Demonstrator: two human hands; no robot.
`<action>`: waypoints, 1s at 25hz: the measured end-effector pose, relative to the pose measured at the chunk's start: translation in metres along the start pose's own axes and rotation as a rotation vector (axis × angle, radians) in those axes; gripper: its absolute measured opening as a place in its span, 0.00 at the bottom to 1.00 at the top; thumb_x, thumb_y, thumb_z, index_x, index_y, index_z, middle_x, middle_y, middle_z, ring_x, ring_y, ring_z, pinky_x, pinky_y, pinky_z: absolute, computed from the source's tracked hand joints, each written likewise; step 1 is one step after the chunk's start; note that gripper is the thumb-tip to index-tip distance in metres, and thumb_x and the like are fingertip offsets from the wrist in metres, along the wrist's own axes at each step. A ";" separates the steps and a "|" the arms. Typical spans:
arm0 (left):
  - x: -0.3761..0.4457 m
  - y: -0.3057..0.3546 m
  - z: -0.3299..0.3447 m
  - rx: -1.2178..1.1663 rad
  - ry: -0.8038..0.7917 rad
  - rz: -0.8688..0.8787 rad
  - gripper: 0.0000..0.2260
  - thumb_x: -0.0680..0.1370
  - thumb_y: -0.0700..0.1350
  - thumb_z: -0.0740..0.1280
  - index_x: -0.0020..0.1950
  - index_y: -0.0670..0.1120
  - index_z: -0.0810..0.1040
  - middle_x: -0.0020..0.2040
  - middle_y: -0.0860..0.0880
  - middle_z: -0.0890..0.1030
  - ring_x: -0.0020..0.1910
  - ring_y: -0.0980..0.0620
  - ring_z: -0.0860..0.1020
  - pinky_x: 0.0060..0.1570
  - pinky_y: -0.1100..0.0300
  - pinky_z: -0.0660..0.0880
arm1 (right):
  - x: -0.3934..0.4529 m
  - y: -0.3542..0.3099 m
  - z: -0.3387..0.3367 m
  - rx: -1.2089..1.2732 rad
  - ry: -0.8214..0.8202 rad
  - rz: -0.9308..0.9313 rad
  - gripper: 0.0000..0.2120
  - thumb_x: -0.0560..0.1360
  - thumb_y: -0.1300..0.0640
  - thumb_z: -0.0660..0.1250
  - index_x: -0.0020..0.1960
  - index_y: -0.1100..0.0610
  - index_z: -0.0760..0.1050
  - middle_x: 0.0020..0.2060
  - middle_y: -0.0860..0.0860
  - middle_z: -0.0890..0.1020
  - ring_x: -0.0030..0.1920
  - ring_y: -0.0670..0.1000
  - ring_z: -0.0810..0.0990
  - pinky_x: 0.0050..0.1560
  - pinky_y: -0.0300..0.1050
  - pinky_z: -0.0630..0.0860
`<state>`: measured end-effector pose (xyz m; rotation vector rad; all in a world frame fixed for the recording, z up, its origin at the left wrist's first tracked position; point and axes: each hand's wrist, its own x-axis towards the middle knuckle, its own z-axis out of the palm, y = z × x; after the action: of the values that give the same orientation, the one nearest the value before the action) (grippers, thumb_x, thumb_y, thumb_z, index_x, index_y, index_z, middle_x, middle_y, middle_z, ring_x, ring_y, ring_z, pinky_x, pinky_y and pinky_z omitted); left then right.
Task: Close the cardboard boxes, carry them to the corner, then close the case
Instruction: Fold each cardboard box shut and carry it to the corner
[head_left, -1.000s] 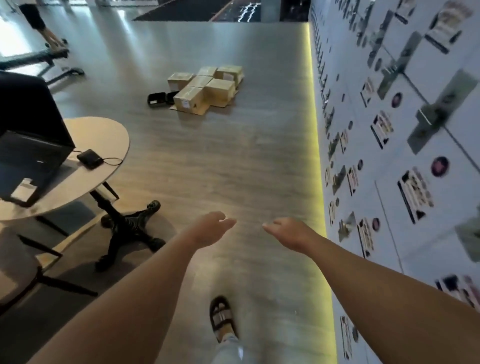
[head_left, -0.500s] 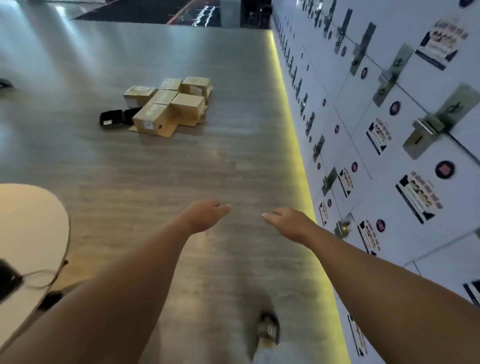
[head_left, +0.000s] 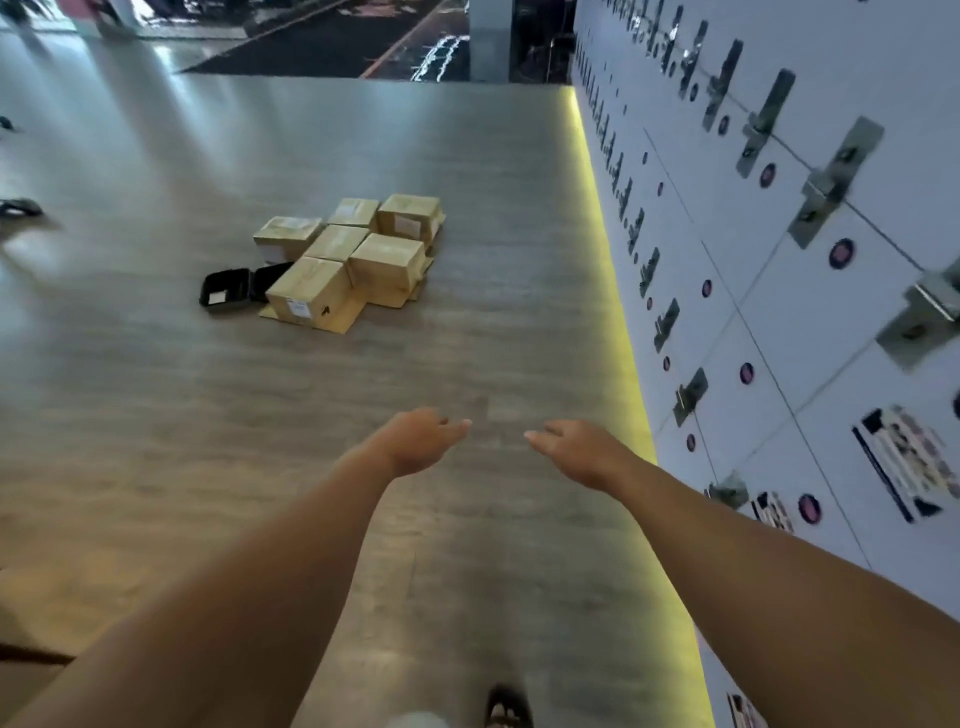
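Several brown cardboard boxes sit clustered on the wooden floor ahead, some with flaps lying flat on the floor. A black case lies open against the cluster's left side. My left hand and my right hand are stretched forward side by side, well short of the boxes. Both hold nothing, and their fingers are relaxed and point toward each other.
A white wall of lockers with metal latches and stickers runs along the right, a yellow light strip glowing at its base. Dark objects lie on the floor at the far left. My sandalled foot shows at the bottom edge.
I have walked forward: the boxes and case are nearer. The round table with the laptop has dropped out of view on the left. My hands stay extended and empty.
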<state>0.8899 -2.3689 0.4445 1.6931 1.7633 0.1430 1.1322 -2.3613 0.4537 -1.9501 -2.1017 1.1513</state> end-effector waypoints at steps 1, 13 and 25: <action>0.026 0.002 -0.012 -0.003 0.000 0.007 0.25 0.82 0.62 0.57 0.65 0.44 0.79 0.64 0.43 0.79 0.64 0.42 0.75 0.63 0.48 0.71 | 0.026 -0.006 -0.013 -0.014 -0.003 -0.011 0.34 0.81 0.38 0.60 0.78 0.59 0.65 0.77 0.57 0.67 0.76 0.57 0.66 0.73 0.48 0.62; 0.364 -0.009 -0.164 0.002 -0.049 -0.051 0.29 0.79 0.66 0.57 0.69 0.47 0.75 0.67 0.46 0.76 0.66 0.44 0.73 0.58 0.52 0.68 | 0.355 -0.087 -0.141 -0.001 -0.031 0.013 0.34 0.81 0.39 0.61 0.78 0.59 0.63 0.78 0.56 0.65 0.76 0.56 0.64 0.72 0.45 0.61; 0.672 0.013 -0.306 -0.038 -0.001 -0.073 0.23 0.79 0.66 0.58 0.56 0.48 0.80 0.56 0.49 0.79 0.56 0.48 0.74 0.53 0.53 0.67 | 0.684 -0.118 -0.276 0.033 -0.031 0.018 0.35 0.80 0.37 0.62 0.78 0.57 0.64 0.77 0.54 0.66 0.76 0.55 0.66 0.72 0.46 0.62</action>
<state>0.7898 -1.6373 0.4238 1.5998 1.8074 0.1417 1.0341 -1.6218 0.4189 -1.9534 -2.0703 1.2186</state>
